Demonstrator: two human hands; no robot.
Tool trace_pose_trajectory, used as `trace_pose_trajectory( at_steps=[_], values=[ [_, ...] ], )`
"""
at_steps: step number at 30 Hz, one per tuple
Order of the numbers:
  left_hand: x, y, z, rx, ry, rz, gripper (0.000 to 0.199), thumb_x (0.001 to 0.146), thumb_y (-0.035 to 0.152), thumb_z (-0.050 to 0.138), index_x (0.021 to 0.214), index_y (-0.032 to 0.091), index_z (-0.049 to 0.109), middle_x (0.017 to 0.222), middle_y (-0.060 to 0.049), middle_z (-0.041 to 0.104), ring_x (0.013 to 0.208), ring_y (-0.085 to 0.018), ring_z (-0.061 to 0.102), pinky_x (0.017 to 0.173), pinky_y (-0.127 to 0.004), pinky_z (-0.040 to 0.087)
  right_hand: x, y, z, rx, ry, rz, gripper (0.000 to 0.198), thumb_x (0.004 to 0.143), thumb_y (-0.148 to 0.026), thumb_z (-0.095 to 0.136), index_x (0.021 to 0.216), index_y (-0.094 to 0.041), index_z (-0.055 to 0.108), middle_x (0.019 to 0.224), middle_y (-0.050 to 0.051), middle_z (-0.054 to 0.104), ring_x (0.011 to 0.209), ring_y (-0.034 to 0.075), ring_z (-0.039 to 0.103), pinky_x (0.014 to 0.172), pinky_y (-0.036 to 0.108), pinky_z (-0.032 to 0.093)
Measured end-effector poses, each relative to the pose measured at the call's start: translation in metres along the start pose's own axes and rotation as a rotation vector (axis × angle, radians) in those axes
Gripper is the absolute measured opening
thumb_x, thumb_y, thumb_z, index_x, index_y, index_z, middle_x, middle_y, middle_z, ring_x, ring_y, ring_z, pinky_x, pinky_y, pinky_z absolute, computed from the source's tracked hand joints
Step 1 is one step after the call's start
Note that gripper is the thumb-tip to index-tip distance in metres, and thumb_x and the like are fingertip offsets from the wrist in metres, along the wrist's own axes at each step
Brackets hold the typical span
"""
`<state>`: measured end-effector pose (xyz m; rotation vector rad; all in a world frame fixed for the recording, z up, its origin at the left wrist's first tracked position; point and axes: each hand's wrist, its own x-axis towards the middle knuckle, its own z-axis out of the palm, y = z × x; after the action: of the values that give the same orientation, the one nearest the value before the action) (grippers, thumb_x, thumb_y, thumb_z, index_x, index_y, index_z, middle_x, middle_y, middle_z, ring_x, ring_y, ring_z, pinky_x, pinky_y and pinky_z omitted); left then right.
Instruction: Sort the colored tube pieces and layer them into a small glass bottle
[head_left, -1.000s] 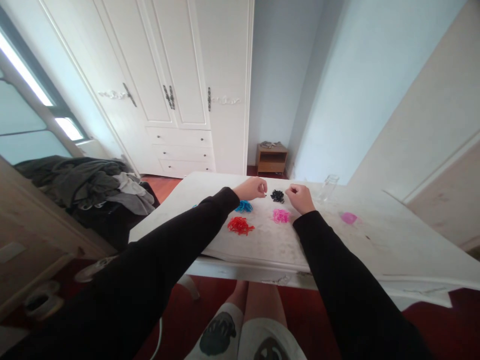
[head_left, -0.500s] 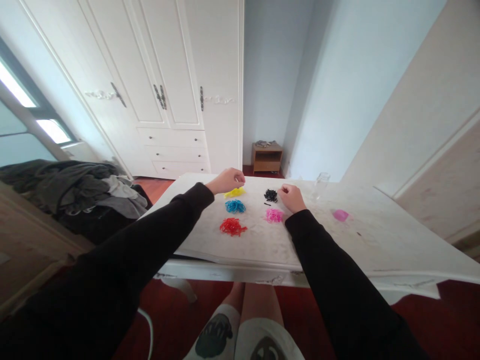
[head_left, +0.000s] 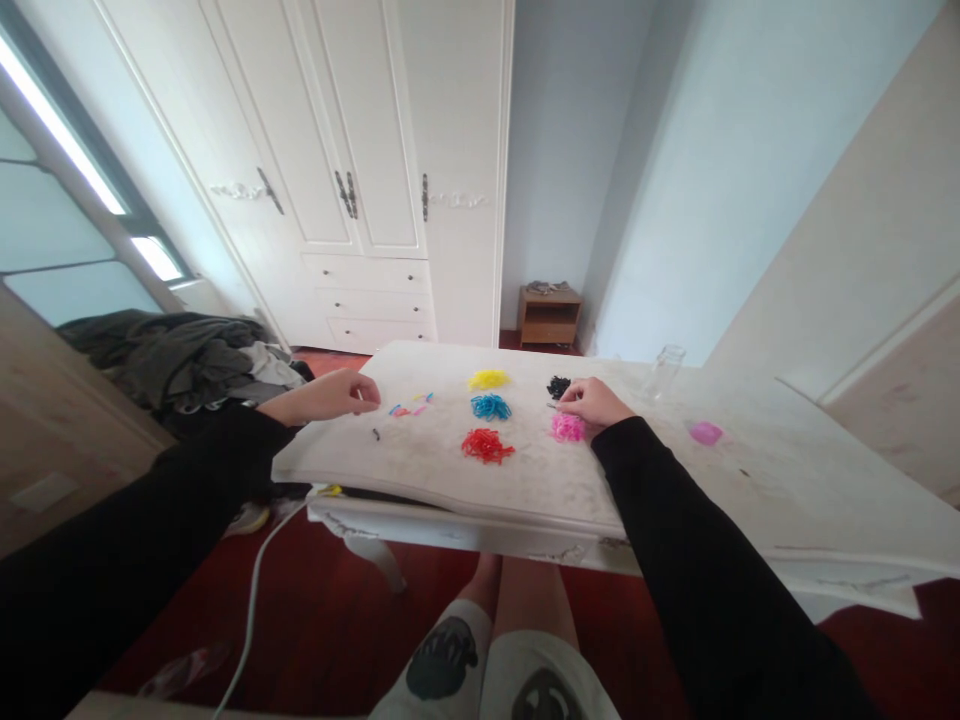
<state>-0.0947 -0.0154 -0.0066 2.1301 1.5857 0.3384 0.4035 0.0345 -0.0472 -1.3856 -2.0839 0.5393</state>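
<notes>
My left hand [head_left: 343,393] is over the left part of the table, fingers loosely bent and slightly apart, with nothing visible in them. Below its fingertips is a small black band [head_left: 376,434]. Just right of it lie several loose coloured bands [head_left: 409,408]. My right hand [head_left: 596,402] has its fingertips closed on a small black rubber band [head_left: 553,405], between the black pile [head_left: 558,386] and the pink pile [head_left: 568,428]. It partly covers both piles. Yellow [head_left: 489,379], blue [head_left: 491,406] and red [head_left: 487,446] rubber band piles form a column between my hands.
A clear glass bottle [head_left: 665,372] stands at the back right of the white table [head_left: 420,470]. Nearer lies a pink translucent piece [head_left: 706,432]. Dark clothes [head_left: 180,355] are heaped beyond the left edge. A white cable [head_left: 259,570] hangs below the table.
My left hand has moved left from above the yellow pile, uncovering that pile and the loose bands. My right hand has come nearer and closed on the single black band. The view has shifted slightly left.
</notes>
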Motion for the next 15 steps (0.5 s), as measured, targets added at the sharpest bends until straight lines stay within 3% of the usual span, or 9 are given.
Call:
trace_pose_trajectory(
  at_steps=[4,10,15],
  values=[
    [-0.013,-0.005,0.001,0.028,-0.063,0.009,0.036,0.072,0.051,0.071,0.087,0.019,0.077,0.085,-0.006,0.077,0.076,-0.021,0.069,0.071,-0.029,0.052,0.003,0.003,-0.001,-0.04,0.066,-0.058,0.01,0.068,-0.027,0.073,0.065,-0.018,0.075,0.071,0.003,0.068,0.068,0.018,0.059,0.067,0.03,0.045],
    [-0.018,0.005,0.008,0.006,-0.182,0.088,0.035,0.072,0.042,0.077,0.096,0.018,0.077,0.097,-0.006,0.077,0.083,-0.019,0.07,0.076,-0.026,0.052,0.006,0.011,-0.005,-0.069,0.426,-0.044,0.015,0.072,-0.032,0.069,0.064,-0.019,0.068,0.073,0.005,0.063,0.069,0.019,0.055,0.073,0.035,0.046],
    [-0.012,0.006,0.014,-0.033,-0.207,0.149,0.031,0.073,0.041,0.077,0.094,0.017,0.078,0.09,-0.005,0.077,0.08,-0.018,0.067,0.075,-0.025,0.05,0.005,0.009,-0.003,-0.036,0.465,-0.011,0.017,0.072,-0.036,0.068,0.068,-0.019,0.066,0.072,0.004,0.06,0.069,0.02,0.055,0.073,0.035,0.044]
  ],
)
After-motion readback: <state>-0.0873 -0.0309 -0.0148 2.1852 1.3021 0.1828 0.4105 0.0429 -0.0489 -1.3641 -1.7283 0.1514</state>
